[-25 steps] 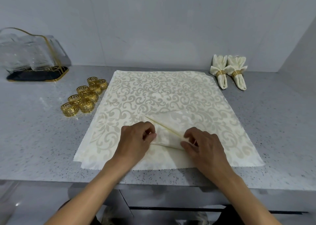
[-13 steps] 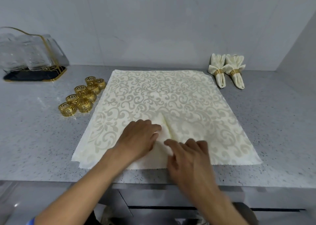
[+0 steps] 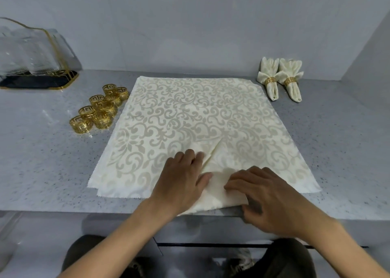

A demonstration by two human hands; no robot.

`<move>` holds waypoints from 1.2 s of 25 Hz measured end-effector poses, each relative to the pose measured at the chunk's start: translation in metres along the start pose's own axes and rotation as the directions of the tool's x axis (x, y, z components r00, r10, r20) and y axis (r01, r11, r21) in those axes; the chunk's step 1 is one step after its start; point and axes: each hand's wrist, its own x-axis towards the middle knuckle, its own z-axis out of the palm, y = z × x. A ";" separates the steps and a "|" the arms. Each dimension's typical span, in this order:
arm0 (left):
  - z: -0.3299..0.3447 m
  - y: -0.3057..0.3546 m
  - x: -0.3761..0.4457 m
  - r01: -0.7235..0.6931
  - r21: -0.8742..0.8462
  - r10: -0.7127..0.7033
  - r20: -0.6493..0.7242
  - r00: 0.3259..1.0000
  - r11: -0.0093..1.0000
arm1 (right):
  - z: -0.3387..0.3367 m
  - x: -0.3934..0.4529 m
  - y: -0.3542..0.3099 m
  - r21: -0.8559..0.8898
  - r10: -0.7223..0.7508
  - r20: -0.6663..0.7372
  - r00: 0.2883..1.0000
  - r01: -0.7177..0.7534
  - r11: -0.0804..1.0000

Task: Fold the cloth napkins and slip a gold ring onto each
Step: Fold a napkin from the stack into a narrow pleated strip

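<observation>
Both hands are pressing flat, fingers fairly straight, on the top napkin [image 3: 202, 117] at the surface's [image 3: 42, 161] near edge: left hand [image 3: 181, 180] at 7 o'clock of the crease, right hand [image 3: 266, 195] at 5. Gold rings [image 3: 99, 110] are lying at 10 o'clock, nearer the left.

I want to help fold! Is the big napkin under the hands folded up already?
Not yet. The napkin lies mostly spread flat; only its near part is folded.
</observation>
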 end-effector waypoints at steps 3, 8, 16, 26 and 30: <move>0.004 0.002 -0.001 0.011 0.046 -0.006 -0.109 0.994 0.999 | 0.004 0.005 -0.001 -0.110 -0.092 -0.054 0.994 0.086 0.990; -0.002 0.006 -0.003 -0.006 0.032 0.012 -0.168 0.986 0.999 | -0.009 0.036 -0.003 0.148 0.011 -0.135 0.991 0.009 0.989; -0.017 -0.008 -0.007 0.010 -0.447 -0.020 -0.017 1.000 0.894 | 0.009 0.062 0.000 0.556 0.379 -0.090 0.921 -0.270 0.786; -0.020 -0.017 0.003 -0.013 -0.470 0.047 0.060 0.997 0.883 | 0.026 0.062 -0.018 0.304 0.464 -0.449 0.763 -0.358 0.883; -0.028 -0.020 0.013 0.038 -0.538 0.056 0.157 0.986 0.842 | 0.037 0.031 -0.083 0.108 0.043 -0.455 0.889 0.008 0.994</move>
